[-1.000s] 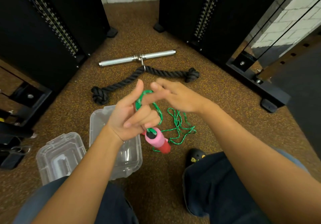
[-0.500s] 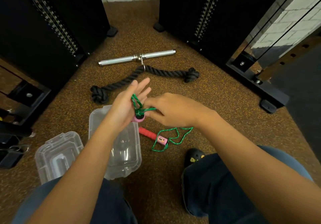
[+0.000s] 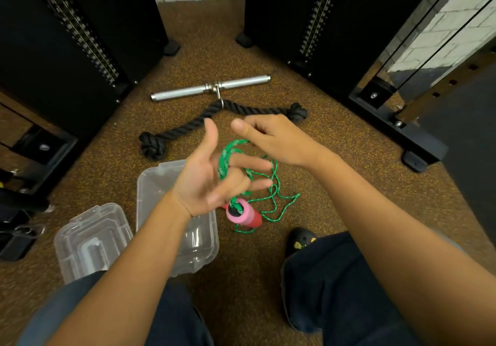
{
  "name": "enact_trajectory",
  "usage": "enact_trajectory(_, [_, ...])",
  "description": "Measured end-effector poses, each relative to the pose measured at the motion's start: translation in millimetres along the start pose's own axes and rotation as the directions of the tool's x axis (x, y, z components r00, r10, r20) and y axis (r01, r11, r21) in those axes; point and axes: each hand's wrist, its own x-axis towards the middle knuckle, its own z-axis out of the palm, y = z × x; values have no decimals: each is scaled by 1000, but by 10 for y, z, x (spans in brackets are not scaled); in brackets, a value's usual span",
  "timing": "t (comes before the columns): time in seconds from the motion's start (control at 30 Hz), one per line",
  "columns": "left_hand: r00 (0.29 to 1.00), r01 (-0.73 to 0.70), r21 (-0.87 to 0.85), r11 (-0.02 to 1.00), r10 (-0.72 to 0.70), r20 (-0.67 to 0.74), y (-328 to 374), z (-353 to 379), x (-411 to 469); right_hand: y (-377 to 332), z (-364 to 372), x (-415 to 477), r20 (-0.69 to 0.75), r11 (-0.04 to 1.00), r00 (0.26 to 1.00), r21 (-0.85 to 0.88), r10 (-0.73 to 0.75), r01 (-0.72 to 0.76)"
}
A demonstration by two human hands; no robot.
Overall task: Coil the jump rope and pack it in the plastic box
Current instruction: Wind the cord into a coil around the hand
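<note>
1. Right now I am winding the rope (image 3: 224, 163) around my left hand (image 3: 208, 179); its fingers (image 3: 251, 162) are splayed and loosely curled so the green loops are sitting across them like a spool, thumb raised out of the way.
2. My right hand (image 3: 273, 137) is hovering just beyond the left, fingers (image 3: 239, 125) partly open and pinching lightly toward the top of the loop; whether they are actually gripping the cord I cannot tell, as motion blur is hiding the contact.
3. The pink handle (image 3: 237, 213) is dangling below my left palm, a smooth cylinder with a red part behind it, hanging by the cord.
4. The rest of the rope is lying slack in thin tangled curls on the floor (image 3: 335, 158), just right of the box (image 3: 150, 184), feeding upward as I wind.
5. The box is sitting open beside my left forearm, clear rigid plastic with rounded corners, placed near so the coil can drop straight in; nothing seems to be inside it.
6. Its lid (image 3: 91, 238) is resting to the left, ribbed and transparent.
7. The floor is looking speckled and rubbery, probably grippy.
</note>
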Motion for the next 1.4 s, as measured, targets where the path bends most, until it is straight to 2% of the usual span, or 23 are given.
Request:
enact_trajectory(0.03, [990,-68,-141,988,84,112,43,-18,-20,15,27,-2,34,998,998,-26,56,-55])
enact_trajectory(0.07, [971,-121,-268,956,170,166,82,-51,-36,28,53,-6,72,992,992,-68,108,-103])
enact_trajectory(0.1, [956,-183,-344,921,249,158,116,-94,-56,42,74,-13,107,985,984,-110,146,-134])
enact_trajectory(0.17, [930,-328,-379,865,367,33,174,-173,-118,44,108,-41,173,976,970,-170,168,-139])
enact_trajectory(0.23, [878,-477,-301,826,459,-134,222,-235,-180,-3,122,-71,251,971,955,-214,158,-104])
enact_trajectory(0.3, [793,-573,-139,808,502,-346,254,-261,-190,-75,127,-96,339,965,930,-257,141,-53])
enact_trajectory(0.37, [703,-593,-34,804,497,-508,250,-265,-163,-176,141,-141,393,963,914,-268,102,8])
enact_trajectory(0.43, [670,-523,75,849,464,-579,219,-259,-107,-274,177,-185,399,955,916,-285,40,82])
enact_trajectory(0.53, [699,-258,251,933,360,-618,123,-207,-1,-367,202,-212,385,920,921,-339,-53,194])
enact_trajectory(0.63, [790,28,377,926,211,-576,-5,-120,71,-361,112,-150,332,906,934,-342,-133,251])
enact_trajectory(0.77, [912,146,395,907,31,-410,-82,-39,59,-203,-52,-51,215,937,967,-289,-135,195])
enact_trajectory(0.9, [957,162,234,959,-95,-275,-58,-31,49,-64,-55,0,65,985,995,-149,-74,83])
enact_trajectory(1.0, [982,-14,111,994,34,-183,-36,-69,22,29,49,12,18,994,999,-102,28,-26])
enact_trajectory(1.1, [966,-244,-136,960,227,-126,30,-169,11,95,165,6,80,987,989,-107,125,-116])
enact_trajectory(1.17, [932,-356,-271,894,320,-170,77,-223,5,88,240,-21,139,983,980,-129,146,-128])
enact_trajectory(1.23, [871,-460,-251,852,379,-312,128,-272,-8,78,329,-44,185,980,971,-159,149,-120])
enact_trajectory(1.33, [685,-554,-36,832,430,-588,184,-337,-40,31,427,-86,235,974,960,-201,154,-107])
enact_trajectory(1.4, [601,-475,141,869,437,-670,176,-391,-26,-24,462,-118,261,968,956,-241,132,-68])
